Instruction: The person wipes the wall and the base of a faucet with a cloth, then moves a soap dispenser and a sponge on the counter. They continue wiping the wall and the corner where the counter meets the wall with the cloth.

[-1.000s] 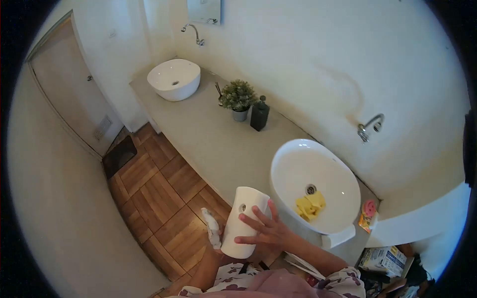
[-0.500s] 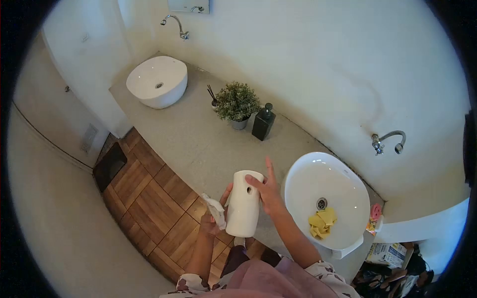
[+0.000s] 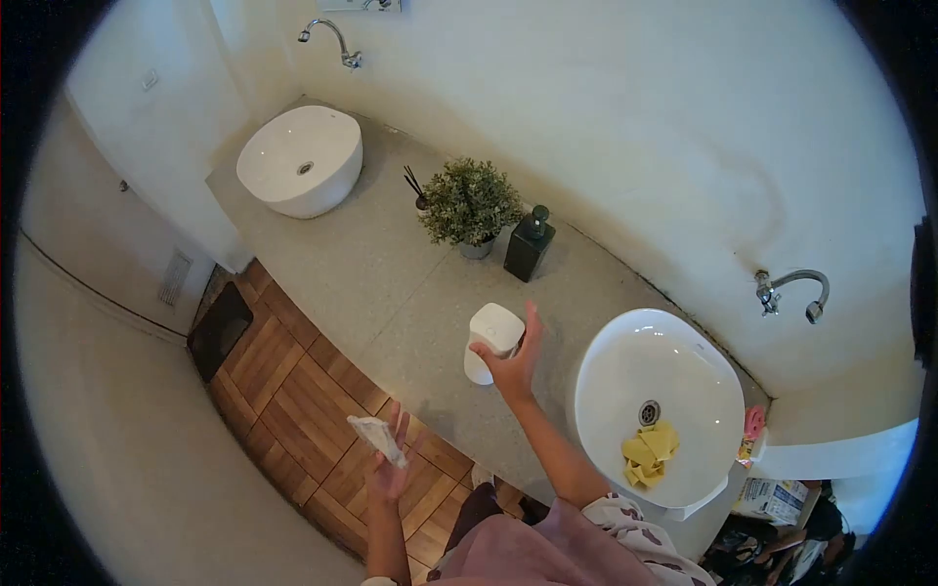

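A white air freshener dispenser [image 3: 496,326] stands upright on the grey counter, its top facing me. My right hand [image 3: 514,363] is around its right side, the thumb at the front and the fingers stretched along the back. Lower left, over the floor, my left hand [image 3: 391,463] holds a folded white cloth [image 3: 377,439] against its fingers. Behind the dispenser are a dark soap bottle [image 3: 530,246] and a potted plant [image 3: 471,203].
A white basin [image 3: 593,366] at the right holds a crumpled yellow cloth [image 3: 650,455]. Another white basin [image 3: 337,176] sits at the far left. Curved taps [image 3: 793,285] come out of the wall. A reed diffuser [image 3: 420,198] stands beside the plant, and a box [image 3: 772,500] is below the counter.
The dispenser has gone from between both hands to upright on the counter, the right hand still on it. My left hand has let go of it and moved down left with the white cloth.
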A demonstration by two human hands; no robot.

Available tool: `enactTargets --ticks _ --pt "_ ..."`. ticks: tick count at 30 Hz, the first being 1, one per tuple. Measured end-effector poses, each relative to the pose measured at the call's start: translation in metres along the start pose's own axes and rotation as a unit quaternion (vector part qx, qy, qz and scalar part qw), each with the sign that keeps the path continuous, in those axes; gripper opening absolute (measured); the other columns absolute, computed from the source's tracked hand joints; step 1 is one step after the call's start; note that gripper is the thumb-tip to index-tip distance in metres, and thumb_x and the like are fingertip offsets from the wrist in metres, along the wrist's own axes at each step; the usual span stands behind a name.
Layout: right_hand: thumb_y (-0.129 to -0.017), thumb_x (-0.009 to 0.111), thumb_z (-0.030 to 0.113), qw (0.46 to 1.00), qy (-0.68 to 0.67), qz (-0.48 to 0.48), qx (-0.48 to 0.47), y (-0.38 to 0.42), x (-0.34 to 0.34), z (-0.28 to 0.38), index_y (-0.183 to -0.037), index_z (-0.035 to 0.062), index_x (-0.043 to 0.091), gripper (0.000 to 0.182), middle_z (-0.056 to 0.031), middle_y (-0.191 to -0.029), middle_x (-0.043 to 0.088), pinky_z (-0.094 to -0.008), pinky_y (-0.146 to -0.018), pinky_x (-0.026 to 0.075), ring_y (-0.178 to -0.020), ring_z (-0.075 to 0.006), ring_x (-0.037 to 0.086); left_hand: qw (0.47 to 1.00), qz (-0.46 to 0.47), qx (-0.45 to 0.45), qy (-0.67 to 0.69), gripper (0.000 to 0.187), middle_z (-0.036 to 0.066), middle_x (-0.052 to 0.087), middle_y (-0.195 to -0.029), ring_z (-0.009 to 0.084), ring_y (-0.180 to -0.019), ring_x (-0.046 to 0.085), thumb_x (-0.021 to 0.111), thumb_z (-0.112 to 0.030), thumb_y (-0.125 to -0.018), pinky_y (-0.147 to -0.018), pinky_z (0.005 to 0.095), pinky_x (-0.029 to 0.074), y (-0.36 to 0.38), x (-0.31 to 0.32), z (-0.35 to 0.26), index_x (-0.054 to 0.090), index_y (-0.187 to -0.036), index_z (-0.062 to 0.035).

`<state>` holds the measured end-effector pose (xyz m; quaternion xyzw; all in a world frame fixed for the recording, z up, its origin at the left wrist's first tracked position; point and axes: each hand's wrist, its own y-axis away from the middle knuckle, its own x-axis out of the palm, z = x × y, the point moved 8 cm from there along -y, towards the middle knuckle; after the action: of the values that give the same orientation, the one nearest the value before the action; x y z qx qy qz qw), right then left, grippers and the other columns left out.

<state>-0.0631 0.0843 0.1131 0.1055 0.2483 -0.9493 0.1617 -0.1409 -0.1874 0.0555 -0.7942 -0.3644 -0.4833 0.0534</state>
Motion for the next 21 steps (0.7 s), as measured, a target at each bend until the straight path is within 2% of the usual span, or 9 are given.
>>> enactTargets --ticks 1,5,7,9,10,16,18,21 --pt "-0.061 0.086 0.026 0.999 0.017 -0.002 -0.042 0.002 0.002 0.003 -0.143 0.0071 0.018 0.109 -0.0213 -0.139 0.033 -0.0474 -0.104 0.030 -0.130 -0.0378 0.030 1.000 0.000 -0.001 -0.002 0.091 0.006 0.022 -0.151 0.0245 -0.140 0.017 0.080 -0.032 -0.060 -0.111 0.0542 0.018 0.001 -0.001 0.000 0.033 -0.138 -0.0230" --pt "-0.061 0.085 0.029 0.994 0.054 0.006 -0.100 0.009 0.005 0.006 -0.143 0.0074 0.019 0.107 -0.0222 -0.141 0.028 -0.0485 -0.103 0.031 -0.131 -0.0391 0.028 1.000 -0.002 -0.006 0.004 0.090 0.006 0.023 -0.151 0.0251 -0.139 0.018 0.078 -0.034 -0.063 -0.109 0.0502 0.025 0.005 0.003 0.008 0.033 -0.139 -0.0229" --pt "-0.061 0.085 0.033 0.983 0.086 0.031 -0.161 0.018 0.010 0.014 -0.143 0.0117 0.015 0.110 -0.0215 -0.145 0.021 -0.0474 -0.100 0.035 -0.129 -0.0401 0.028 1.000 0.002 -0.005 0.013 0.089 0.007 0.023 -0.151 0.0253 -0.139 0.019 0.078 -0.034 -0.063 -0.108 0.0491 0.027 0.004 0.005 0.011 0.032 -0.139 -0.0229" --pt "-0.062 0.085 0.032 0.984 0.061 0.053 -0.161 0.031 0.013 0.011 -0.143 0.0123 0.015 0.109 -0.0228 -0.144 0.021 -0.0468 -0.099 0.037 -0.129 -0.0403 0.029 0.999 0.033 -0.008 -0.027 0.080 0.007 0.020 -0.152 0.0271 -0.140 0.016 0.076 -0.040 -0.067 -0.109 0.0524 0.024 0.002 0.011 0.015 0.038 -0.137 -0.0289" --pt "-0.062 0.085 0.032 0.983 0.035 0.075 -0.162 0.036 0.016 0.010 -0.143 0.0130 0.015 0.109 -0.0240 -0.144 0.021 -0.0462 -0.098 0.039 -0.128 -0.0406 0.029 0.999 0.033 -0.009 -0.026 0.080 0.007 0.020 -0.152 0.0271 -0.140 0.016 0.076 -0.040 -0.067 -0.109 0.0524 0.024 0.001 0.013 0.016 0.038 -0.137 -0.0289" --pt "-0.062 0.085 0.031 0.987 0.057 0.056 -0.139 0.037 0.003 0.012 -0.143 0.0129 0.014 0.109 -0.0247 -0.142 0.022 -0.0453 -0.095 0.042 -0.126 -0.0384 0.033 0.999 0.046 -0.020 -0.015 0.082 0.007 0.018 -0.152 0.0271 -0.140 0.016 0.076 -0.040 -0.067 -0.110 0.0529 0.021 0.001 0.021 0.021 0.034 -0.138 -0.0312" --pt "-0.062 0.085 0.031 0.987 0.058 0.060 -0.136 0.040 0.000 0.014 -0.143 0.0129 0.014 0.109 -0.0245 -0.142 0.022 -0.0455 -0.095 0.042 -0.127 -0.0383 0.032 0.997 0.057 -0.015 0.040 0.076 0.008 0.023 -0.150 0.0258 -0.139 0.019 0.076 -0.029 -0.068 -0.108 0.0520 0.027 0.002 0.022 0.022 0.039 -0.134 -0.0260" --pt "-0.062 0.085 0.031 0.988 0.052 0.065 -0.130 0.042 0.001 0.013 -0.143 0.0126 0.014 0.109 -0.0240 -0.143 0.021 -0.0463 -0.097 0.040 -0.129 -0.0387 0.030 0.998 0.046 -0.025 0.047 0.075 0.008 0.023 -0.150 0.0252 -0.139 0.019 0.077 -0.027 -0.068 -0.109 0.0527 0.026 0.005 0.018 0.026 0.040 -0.134 -0.0261"
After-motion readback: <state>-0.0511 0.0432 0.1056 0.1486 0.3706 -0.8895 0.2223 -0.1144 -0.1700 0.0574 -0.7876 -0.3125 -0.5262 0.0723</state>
